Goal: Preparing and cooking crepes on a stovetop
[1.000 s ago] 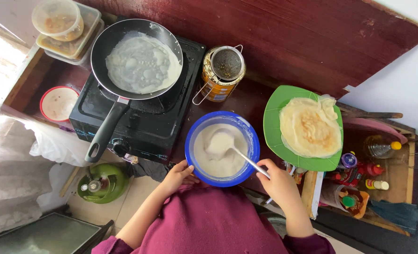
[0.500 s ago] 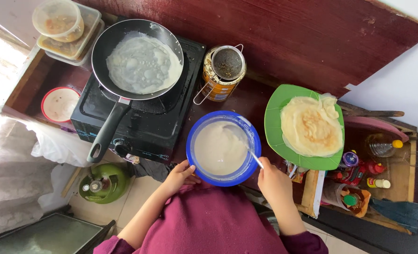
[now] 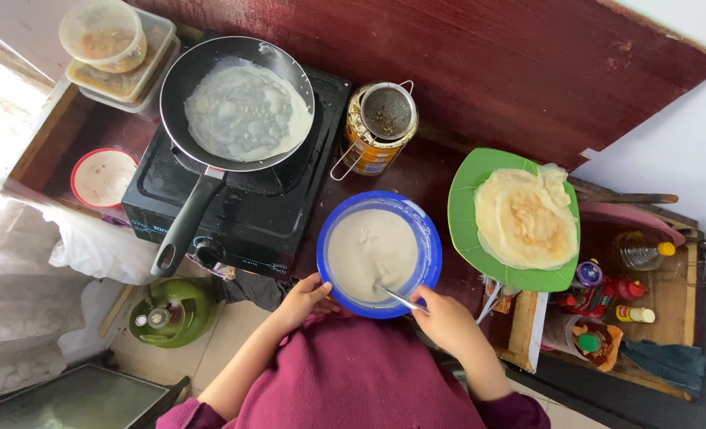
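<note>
At the surface's near edge, our left hand [image 3: 301, 298] steadies the blue bowl [image 3: 428, 238] of batter while our right hand [image 3: 444, 318] grips the spoon [image 3: 397, 296], dipped in to stir.

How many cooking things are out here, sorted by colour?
Blue: 1, the bowl of batter, which the left hand steadies while the right hand holds the ladle
Green: 2, plate, gas bottle
Black: 2, pan, stove
Total: 5
</note>
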